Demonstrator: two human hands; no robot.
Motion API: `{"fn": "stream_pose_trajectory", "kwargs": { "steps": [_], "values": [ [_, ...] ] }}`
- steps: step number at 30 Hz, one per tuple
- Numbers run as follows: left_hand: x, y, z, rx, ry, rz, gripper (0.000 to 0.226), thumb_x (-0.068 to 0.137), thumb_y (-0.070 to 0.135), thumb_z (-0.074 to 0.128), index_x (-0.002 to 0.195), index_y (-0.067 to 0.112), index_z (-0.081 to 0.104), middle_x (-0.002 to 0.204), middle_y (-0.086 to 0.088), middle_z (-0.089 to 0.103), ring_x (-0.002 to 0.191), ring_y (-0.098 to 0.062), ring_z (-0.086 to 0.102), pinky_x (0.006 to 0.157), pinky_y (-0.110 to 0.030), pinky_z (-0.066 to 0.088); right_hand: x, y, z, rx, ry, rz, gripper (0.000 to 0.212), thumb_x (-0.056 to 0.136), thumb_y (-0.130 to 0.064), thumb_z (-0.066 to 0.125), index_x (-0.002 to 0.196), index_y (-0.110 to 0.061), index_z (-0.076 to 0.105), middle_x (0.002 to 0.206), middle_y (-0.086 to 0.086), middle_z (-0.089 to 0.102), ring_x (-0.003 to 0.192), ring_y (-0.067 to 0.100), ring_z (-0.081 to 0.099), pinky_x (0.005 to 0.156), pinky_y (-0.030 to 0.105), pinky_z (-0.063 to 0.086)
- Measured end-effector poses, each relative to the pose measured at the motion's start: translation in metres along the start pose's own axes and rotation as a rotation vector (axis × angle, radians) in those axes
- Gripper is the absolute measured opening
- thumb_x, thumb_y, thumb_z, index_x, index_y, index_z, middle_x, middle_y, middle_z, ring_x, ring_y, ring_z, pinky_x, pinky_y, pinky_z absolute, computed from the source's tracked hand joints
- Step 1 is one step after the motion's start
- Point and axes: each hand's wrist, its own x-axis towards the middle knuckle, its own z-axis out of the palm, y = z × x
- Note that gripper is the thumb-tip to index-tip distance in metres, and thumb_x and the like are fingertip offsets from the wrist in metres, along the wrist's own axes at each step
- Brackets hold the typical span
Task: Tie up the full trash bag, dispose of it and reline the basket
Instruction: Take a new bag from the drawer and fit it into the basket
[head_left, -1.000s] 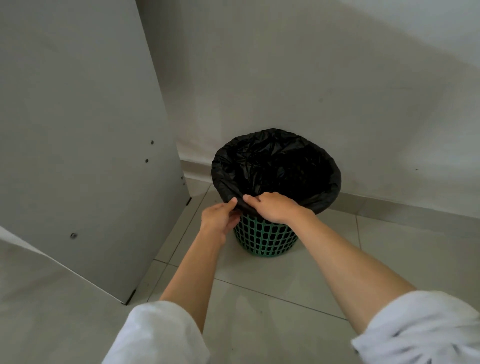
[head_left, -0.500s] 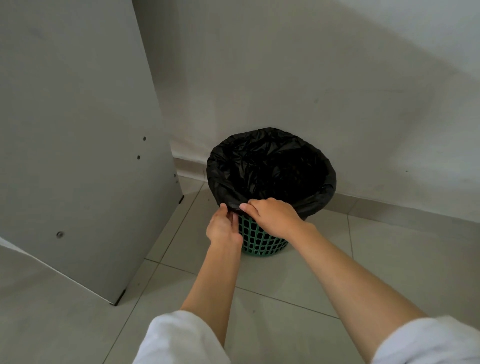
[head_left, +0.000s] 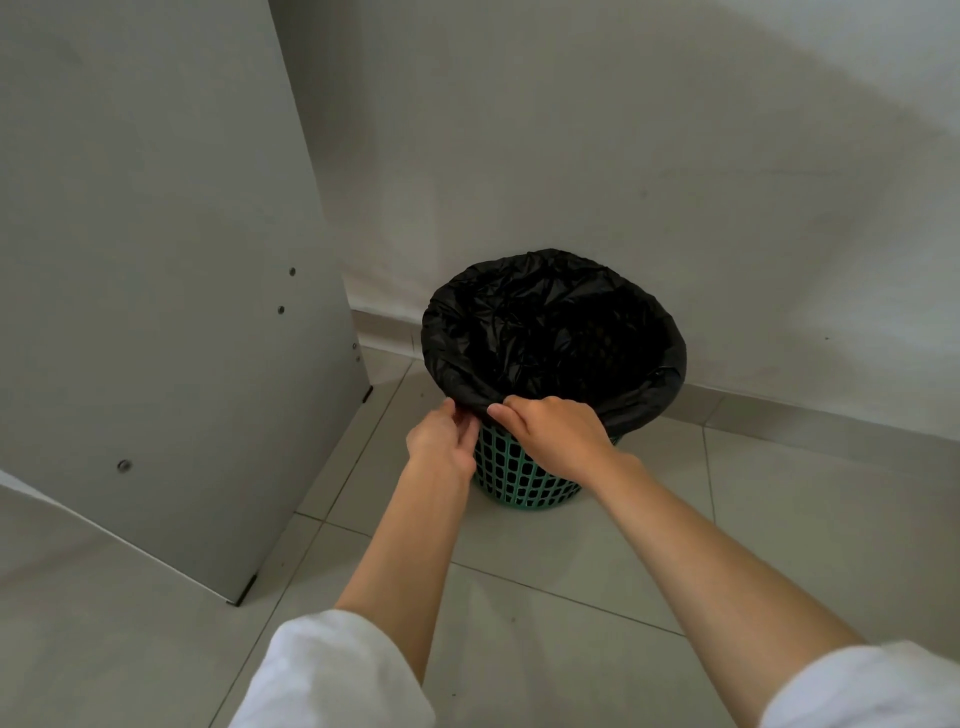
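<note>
Tiled floor (head_left: 545, 571) | our left hand (head_left: 441, 441) and right hand (head_left: 558, 436) pinch trash bag (head_left: 545, 332) edge over basket (head_left: 519, 473) | relining stage, nearly finished.

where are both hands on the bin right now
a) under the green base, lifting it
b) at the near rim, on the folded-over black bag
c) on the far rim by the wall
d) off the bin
b: the left hand and right hand meet at the near edge of the black bag, folded over the green basket.

Dim soft daylight, perhaps from right, wide-angle edge bending
</note>
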Motion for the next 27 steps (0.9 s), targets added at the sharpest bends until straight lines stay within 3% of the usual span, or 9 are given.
{"fn": "stream_pose_trajectory", "kwargs": {
  "steps": [3,8,10,12,14,16,20,23,27],
  "values": [
    [-0.007,0.004,0.003,0.090,-0.006,0.034,0.027,0.095,0.000,0.048,0.120,-0.009,0.052,0.122,-0.024,0.059,0.113,-0.032,0.059,0.095,-0.036,0.049,0.000,-0.001,0.000,-0.009,-0.002,0.008,0.048,0.099,-0.051,0.023,0.097,-0.018,0.058,0.080,0.001,0.066,0.074,0.023,0.063,0.056,0.031,0.039],
    [-0.015,0.009,0.005,0.375,-0.023,0.092,0.023,0.096,0.004,0.048,0.114,-0.009,0.056,0.109,-0.022,0.065,0.092,-0.029,0.065,0.075,-0.034,0.054,0.000,-0.001,0.000,-0.009,-0.009,0.014,0.047,0.099,-0.050,0.023,0.100,-0.018,0.057,0.082,0.003,0.066,0.075,0.024,0.063,0.057,0.031,0.038],
    [-0.014,0.010,0.005,0.424,-0.059,0.076,0.026,0.099,0.008,0.043,0.118,-0.006,0.054,0.103,-0.019,0.065,0.085,-0.025,0.064,0.079,-0.033,0.053,-0.001,-0.001,0.002,-0.019,0.002,0.010,0.048,0.099,-0.050,0.022,0.101,-0.018,0.057,0.083,0.004,0.066,0.075,0.025,0.063,0.057,0.031,0.037],
    [-0.009,0.008,0.006,0.447,-0.082,0.040,0.033,0.101,0.016,0.038,0.124,-0.003,0.053,0.108,-0.016,0.065,0.092,-0.023,0.063,0.084,-0.034,0.049,-0.002,-0.001,0.002,-0.033,0.027,0.011,0.048,0.099,-0.049,0.022,0.101,-0.018,0.058,0.077,0.003,0.063,0.073,0.025,0.062,0.055,0.031,0.036],
    [-0.007,0.002,0.004,0.418,-0.104,-0.005,0.037,0.103,0.024,0.034,0.128,0.004,0.052,0.120,-0.012,0.062,0.100,-0.019,0.059,0.090,-0.035,0.044,-0.003,0.001,0.002,-0.029,0.042,0.016,0.048,0.099,-0.050,0.022,0.098,-0.018,0.058,0.069,-0.002,0.055,0.069,0.024,0.062,0.054,0.032,0.037],
    [-0.008,-0.004,0.004,0.336,-0.127,-0.045,0.038,0.102,0.028,0.035,0.128,0.005,0.052,0.117,-0.009,0.062,0.097,-0.017,0.058,0.091,-0.035,0.042,-0.004,0.003,0.002,-0.035,0.052,0.010,0.048,0.098,-0.052,0.023,0.096,-0.019,0.057,0.066,-0.005,0.051,0.068,0.023,0.062,0.053,0.032,0.039],
    [-0.006,-0.012,0.004,0.217,-0.135,-0.050,0.038,0.098,0.034,0.046,0.118,0.005,0.057,0.093,-0.005,0.064,0.081,-0.014,0.060,0.080,-0.029,0.048,-0.007,0.009,0.002,-0.051,0.054,-0.020,0.046,0.097,-0.053,0.025,0.096,-0.020,0.056,0.063,-0.007,0.049,0.061,0.018,0.057,0.051,0.029,0.036],
    [-0.004,-0.017,0.005,0.227,-0.109,-0.017,0.030,0.094,0.032,0.055,0.108,0.007,0.061,0.094,-0.005,0.066,0.078,-0.014,0.061,0.067,-0.024,0.048,-0.009,0.014,0.000,-0.036,0.044,-0.050,0.044,0.097,-0.052,0.026,0.096,-0.019,0.054,0.063,-0.007,0.050,0.056,0.013,0.047,0.051,0.029,0.036],
    [-0.003,-0.020,0.008,0.203,-0.031,0.000,0.024,0.092,0.025,0.060,0.098,0.002,0.063,0.085,-0.008,0.065,0.070,-0.017,0.060,0.064,-0.026,0.051,-0.013,0.016,0.000,-0.024,0.053,-0.083,0.043,0.097,-0.050,0.028,0.095,-0.016,0.053,0.063,-0.005,0.053,0.054,0.015,0.051,0.049,0.027,0.036]
  ]
}}
